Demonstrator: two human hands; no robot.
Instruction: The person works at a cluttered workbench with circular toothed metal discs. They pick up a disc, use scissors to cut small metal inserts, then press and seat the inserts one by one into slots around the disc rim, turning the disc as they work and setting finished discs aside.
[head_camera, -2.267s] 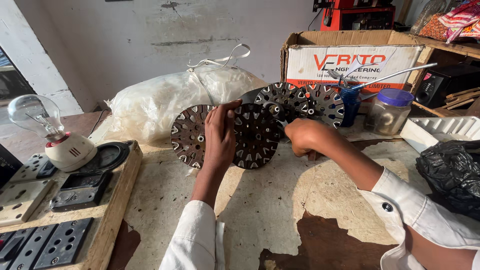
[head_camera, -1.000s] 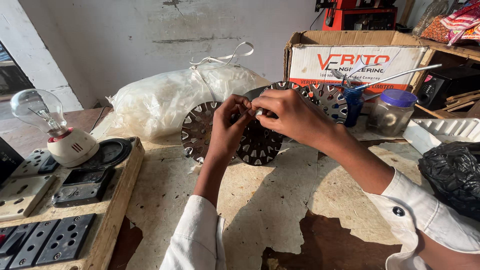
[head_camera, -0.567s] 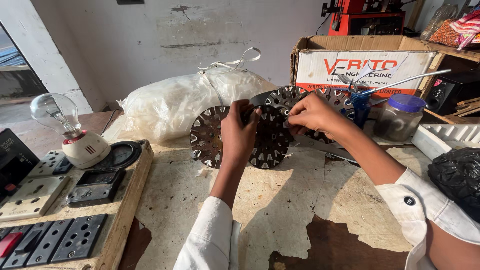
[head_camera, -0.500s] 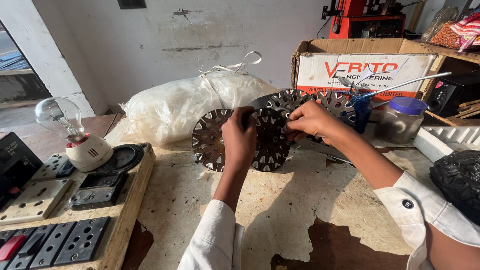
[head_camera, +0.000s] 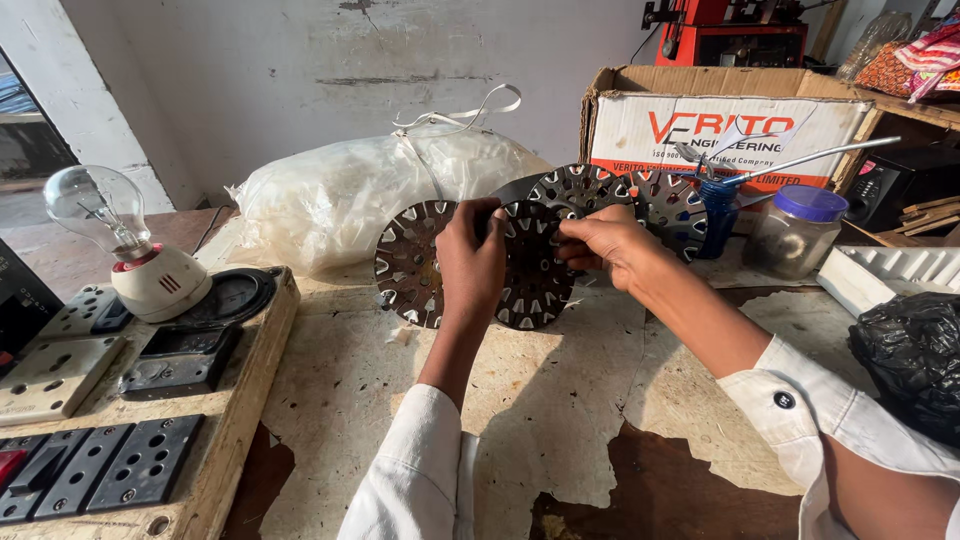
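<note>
Seen from the head, looking down and forward, close over the left hand and right hand, wall beyond them.

Labelled cardboard box, right rear

- Rear wall: whitewashed plaster, stained and scuffed, spanning the upper left and centre of the frame.
- Pillar: white, at the upper left, bordering a daylit opening at the left edge.
- Workbench top: worn, pale coating peeled away to show dark brown patches at the lower centre.
- Wooden switchboard: lower left, fitted with sockets, switches and a clear light bulb in a white holder.
- Shelving: upper right, wooden.
- Lighting: soft daylight.
</note>
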